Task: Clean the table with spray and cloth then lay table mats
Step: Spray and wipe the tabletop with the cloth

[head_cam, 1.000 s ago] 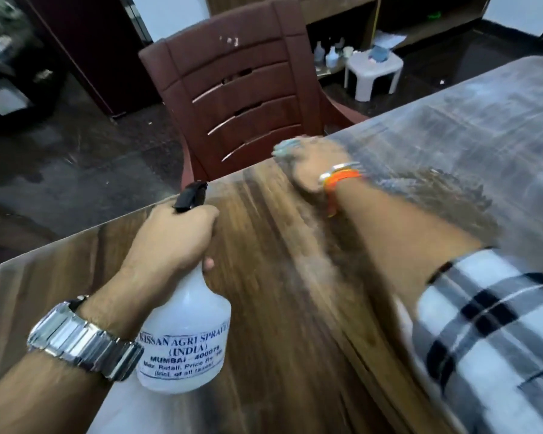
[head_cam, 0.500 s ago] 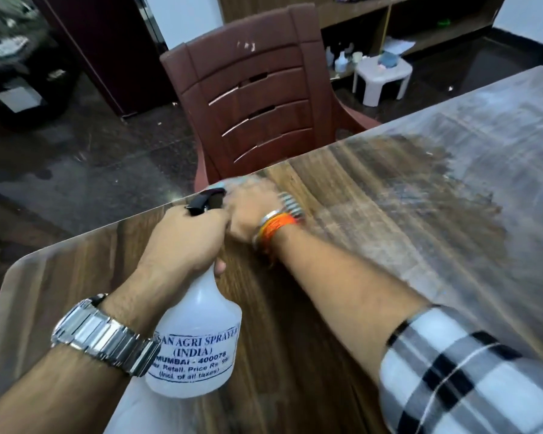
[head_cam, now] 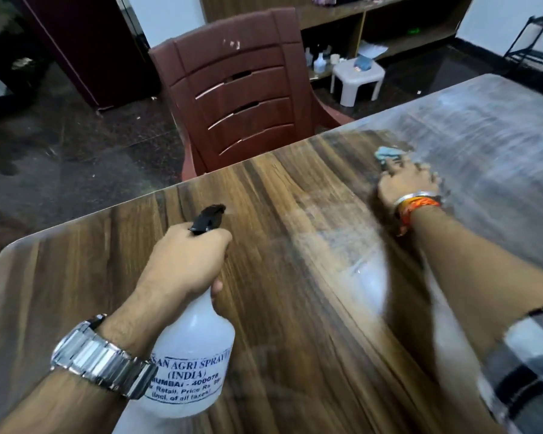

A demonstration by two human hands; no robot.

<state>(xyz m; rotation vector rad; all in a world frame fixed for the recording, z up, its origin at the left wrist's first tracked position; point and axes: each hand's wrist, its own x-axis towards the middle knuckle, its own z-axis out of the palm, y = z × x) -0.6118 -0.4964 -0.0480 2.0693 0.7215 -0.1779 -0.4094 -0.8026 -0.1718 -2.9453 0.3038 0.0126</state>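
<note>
Left hand [head_cam: 185, 264] wrapped tight around neck of white spray bottle [head_cam: 190, 355], black nozzle [head_cam: 208, 218] pointing away over the wood-grain surface [head_cam: 295, 308]. Steel watch [head_cam: 102, 358] on that wrist. Right hand [head_cam: 406, 183] pressed flat on a pale blue cloth [head_cam: 387, 152], fingers closed over it, far right of surface, at edge of hazy unwiped patch. Orange band [head_cam: 419, 203] on right wrist. Brown chair [head_cam: 242, 98] beyond far edge.

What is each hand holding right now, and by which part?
The left hand grips the spray bottle around its neck, below the black nozzle. The right hand presses a light blue cloth flat to the table.
</note>
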